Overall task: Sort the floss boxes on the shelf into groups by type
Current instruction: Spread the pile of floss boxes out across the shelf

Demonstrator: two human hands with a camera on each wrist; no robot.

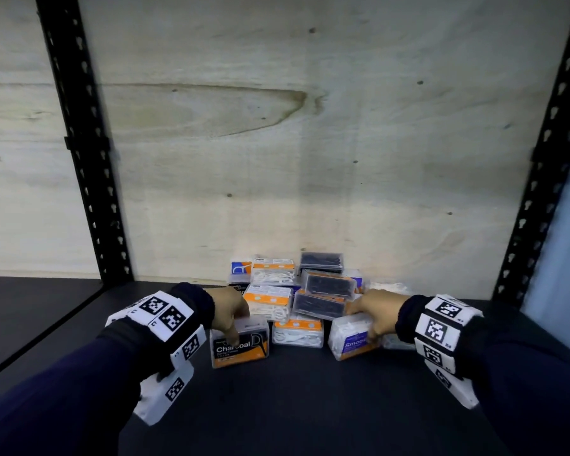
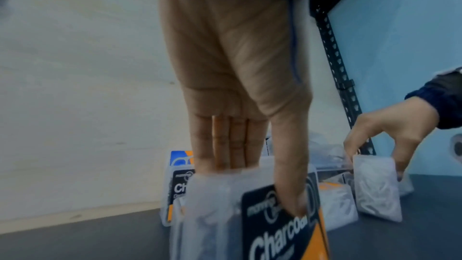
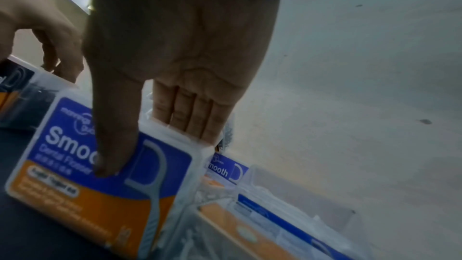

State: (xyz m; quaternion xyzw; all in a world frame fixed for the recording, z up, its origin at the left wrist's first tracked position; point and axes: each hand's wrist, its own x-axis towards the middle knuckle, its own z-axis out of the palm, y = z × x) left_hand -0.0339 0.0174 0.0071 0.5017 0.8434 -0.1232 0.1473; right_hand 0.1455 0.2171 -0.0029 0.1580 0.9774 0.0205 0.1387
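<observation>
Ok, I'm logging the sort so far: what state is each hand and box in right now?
left hand: grips the Charcoal box.
Charcoal box: upright on the shelf, lid shut.
right hand: grips the Smooth box.
Smooth box: tilted, lid shut.
pile of boxes: mixed, unsorted.

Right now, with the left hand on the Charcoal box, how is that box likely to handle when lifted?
The Charcoal box looks like rigid clear plastic, so probably stiff. It holds only small floss picks, so likely light. The left hand pinches it, thumb on the label, fingers behind; the smooth walls may be slippery.
</observation>
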